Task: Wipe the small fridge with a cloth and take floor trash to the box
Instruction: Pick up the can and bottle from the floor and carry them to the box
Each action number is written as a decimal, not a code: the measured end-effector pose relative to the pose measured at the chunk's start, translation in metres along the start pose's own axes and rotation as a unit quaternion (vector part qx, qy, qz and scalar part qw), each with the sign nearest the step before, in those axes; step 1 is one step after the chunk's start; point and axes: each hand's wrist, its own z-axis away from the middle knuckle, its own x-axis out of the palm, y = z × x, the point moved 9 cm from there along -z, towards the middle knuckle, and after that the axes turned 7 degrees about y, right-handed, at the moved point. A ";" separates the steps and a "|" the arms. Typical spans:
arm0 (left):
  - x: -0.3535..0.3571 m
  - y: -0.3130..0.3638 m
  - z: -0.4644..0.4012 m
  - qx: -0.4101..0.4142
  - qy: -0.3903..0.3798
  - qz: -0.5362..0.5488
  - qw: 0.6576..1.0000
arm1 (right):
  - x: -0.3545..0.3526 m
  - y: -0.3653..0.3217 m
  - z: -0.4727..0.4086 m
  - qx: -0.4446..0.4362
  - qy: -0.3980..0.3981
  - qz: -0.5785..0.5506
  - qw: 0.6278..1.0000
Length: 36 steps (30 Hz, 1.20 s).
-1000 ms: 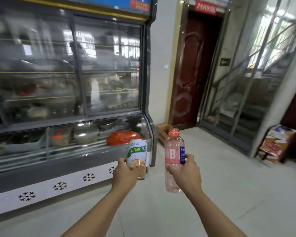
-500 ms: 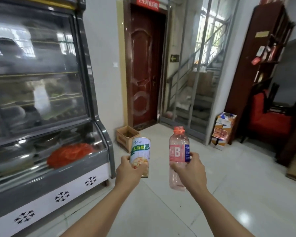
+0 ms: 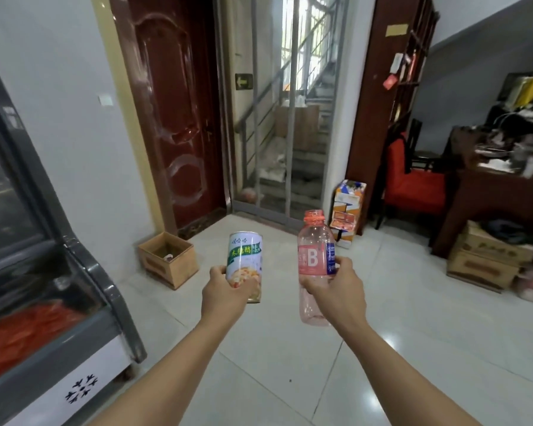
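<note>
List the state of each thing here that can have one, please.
Can: upright, held in left hand.
Bottle: capped, upright, looks empty, held in right hand.
Cardboard box: open on top, on the floor.
Red door: closed.

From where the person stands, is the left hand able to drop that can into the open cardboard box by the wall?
Probably not yet. The left hand grips the can, but the box sits farther ahead on the floor. The tiles between look bare and the box top is open, so stepping closer should do it.
</note>
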 end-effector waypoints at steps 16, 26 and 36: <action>0.231 0.080 -0.160 -0.032 0.038 0.002 0.999 | 0.034 0.057 -0.321 -0.023 -0.034 -0.017 0.999; 0.350 0.114 -0.293 -0.033 0.053 -0.018 0.998 | 0.089 0.063 -0.502 -0.042 -0.059 -0.007 0.997; 0.468 0.157 -0.475 -0.046 0.058 0.004 0.997 | 0.161 0.039 -0.698 -0.051 -0.056 -0.003 0.997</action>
